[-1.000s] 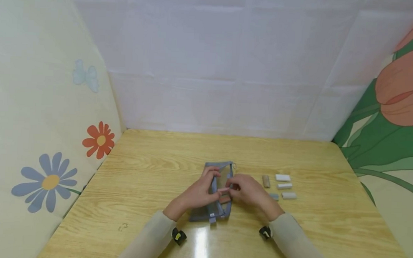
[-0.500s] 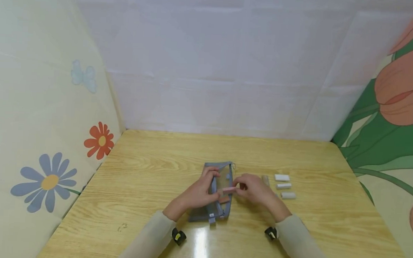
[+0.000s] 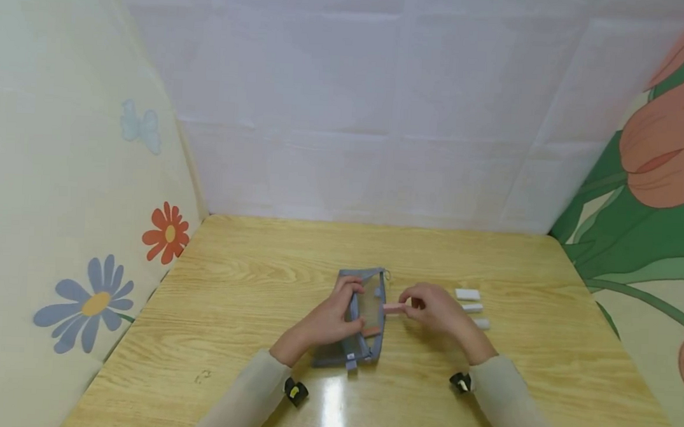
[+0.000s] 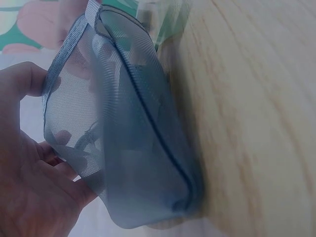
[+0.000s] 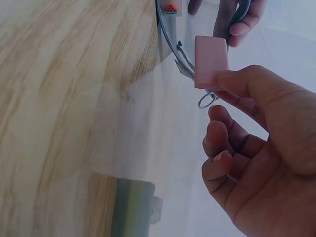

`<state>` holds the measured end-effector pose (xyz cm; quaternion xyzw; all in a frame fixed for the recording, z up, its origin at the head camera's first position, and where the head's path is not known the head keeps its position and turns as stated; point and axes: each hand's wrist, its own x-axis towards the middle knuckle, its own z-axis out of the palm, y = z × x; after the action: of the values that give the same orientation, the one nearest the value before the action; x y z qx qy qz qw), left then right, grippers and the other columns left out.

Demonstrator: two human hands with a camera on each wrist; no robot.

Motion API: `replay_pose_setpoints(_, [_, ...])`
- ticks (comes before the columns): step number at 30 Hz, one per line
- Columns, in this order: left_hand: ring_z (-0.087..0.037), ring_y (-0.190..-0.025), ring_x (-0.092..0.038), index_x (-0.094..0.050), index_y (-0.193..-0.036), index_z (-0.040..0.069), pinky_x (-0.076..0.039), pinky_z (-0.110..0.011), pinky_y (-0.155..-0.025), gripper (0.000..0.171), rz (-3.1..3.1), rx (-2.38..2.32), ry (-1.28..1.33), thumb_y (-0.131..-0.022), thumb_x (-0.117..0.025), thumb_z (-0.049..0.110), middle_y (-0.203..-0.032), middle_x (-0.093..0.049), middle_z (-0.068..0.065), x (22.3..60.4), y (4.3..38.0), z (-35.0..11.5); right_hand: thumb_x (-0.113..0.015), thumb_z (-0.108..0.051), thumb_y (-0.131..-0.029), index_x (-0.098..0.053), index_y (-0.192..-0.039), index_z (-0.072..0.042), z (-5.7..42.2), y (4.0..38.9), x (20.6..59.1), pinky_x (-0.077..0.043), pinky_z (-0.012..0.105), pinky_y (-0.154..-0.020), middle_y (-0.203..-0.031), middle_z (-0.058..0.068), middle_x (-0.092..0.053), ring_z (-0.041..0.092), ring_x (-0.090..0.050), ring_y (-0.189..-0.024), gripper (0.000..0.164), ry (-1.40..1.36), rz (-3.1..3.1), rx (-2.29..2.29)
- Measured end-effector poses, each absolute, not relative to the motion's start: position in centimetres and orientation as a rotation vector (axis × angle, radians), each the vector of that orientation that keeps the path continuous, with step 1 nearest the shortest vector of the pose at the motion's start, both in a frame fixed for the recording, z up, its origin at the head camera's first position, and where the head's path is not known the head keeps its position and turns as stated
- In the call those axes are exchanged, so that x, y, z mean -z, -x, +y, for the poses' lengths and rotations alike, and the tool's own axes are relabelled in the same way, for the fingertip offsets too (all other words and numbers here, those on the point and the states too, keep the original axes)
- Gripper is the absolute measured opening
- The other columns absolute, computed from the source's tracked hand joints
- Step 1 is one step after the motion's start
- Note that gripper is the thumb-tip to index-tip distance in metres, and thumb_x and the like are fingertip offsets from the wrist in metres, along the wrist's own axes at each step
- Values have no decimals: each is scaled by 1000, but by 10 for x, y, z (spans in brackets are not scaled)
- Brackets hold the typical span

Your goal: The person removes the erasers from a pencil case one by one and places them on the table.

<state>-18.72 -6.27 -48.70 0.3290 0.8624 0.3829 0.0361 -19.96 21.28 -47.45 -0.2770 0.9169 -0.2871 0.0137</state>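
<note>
My left hand point(image 3: 328, 318) grips one edge of a grey-blue mesh zip pouch point(image 4: 143, 148), thumb on one side and fingers on the other, holding its mouth apart. My right hand point(image 3: 438, 310) pinches one end of a pink block eraser point(image 5: 211, 61) between thumb and forefinger; its other fingers curl loosely. In the head view the pink eraser point(image 3: 394, 308) is at the pouch's right rim. An orange-brown block point(image 3: 372, 331) shows inside the pouch. The right wrist view shows a watermelon print point(image 5: 171, 9) on a thing by the rim.
Right of the right hand lie white blocks, one at the back point(image 3: 467, 294), one in the middle point(image 3: 472, 308) and one nearer point(image 3: 482, 323), partly covered. A green-banded block point(image 5: 132, 207) lies below the hand in the right wrist view. A metal ring point(image 5: 206, 100) hangs from the pouch.
My right hand has moved right, from over the pouch opening to beyond its rim, carrying the pink eraser. It now covers the tan and blue-grey blocks. The left hand stays put.
</note>
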Motion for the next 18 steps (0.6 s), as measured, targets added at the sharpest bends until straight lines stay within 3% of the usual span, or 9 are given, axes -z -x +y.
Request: replay_pose_setpoints(18, [-31,-133,-44,-44,-136,-4,-43,-45,-110,62,2661,-1167,-984,-85,-65,23,-154,-29,-13,485,185,-61,-72,-10,-91,-76,-98,-12,238,197,473,-44,25,-59,-73,-7,-60,8,-50,-65,9,764,2868,961])
